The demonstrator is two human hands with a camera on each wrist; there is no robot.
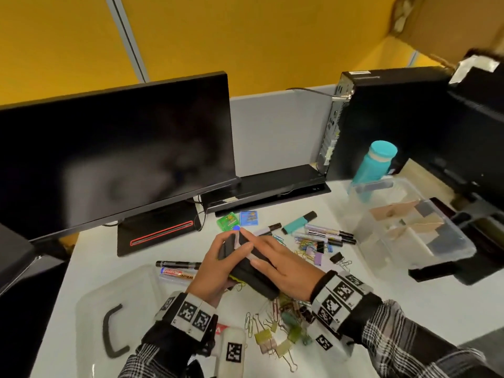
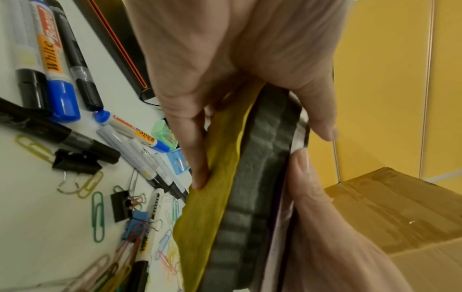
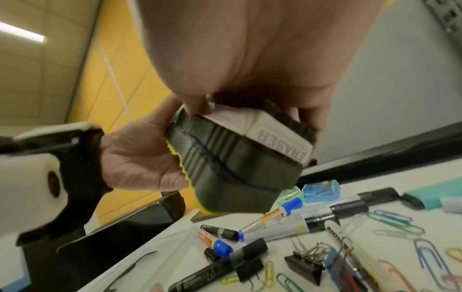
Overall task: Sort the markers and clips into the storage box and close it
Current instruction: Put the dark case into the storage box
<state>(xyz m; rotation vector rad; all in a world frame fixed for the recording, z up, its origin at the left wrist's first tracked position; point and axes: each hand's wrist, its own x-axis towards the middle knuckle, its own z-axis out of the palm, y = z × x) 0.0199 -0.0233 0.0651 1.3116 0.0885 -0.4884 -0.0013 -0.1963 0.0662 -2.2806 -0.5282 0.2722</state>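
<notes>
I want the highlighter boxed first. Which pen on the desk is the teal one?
The chunky teal highlighter with the black cap, lying near the two small sharpeners, beyond the hands. The other pens are black, white or grey.

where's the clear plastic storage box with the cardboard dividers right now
In the head view the clear plastic storage box stands open at the desk's right side, beside the teal water bottle and right of the scattered markers.

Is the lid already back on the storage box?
No. In the head view the storage box stands open at the right, its dividers showing, while the clear lid lies apart at the left.
</notes>
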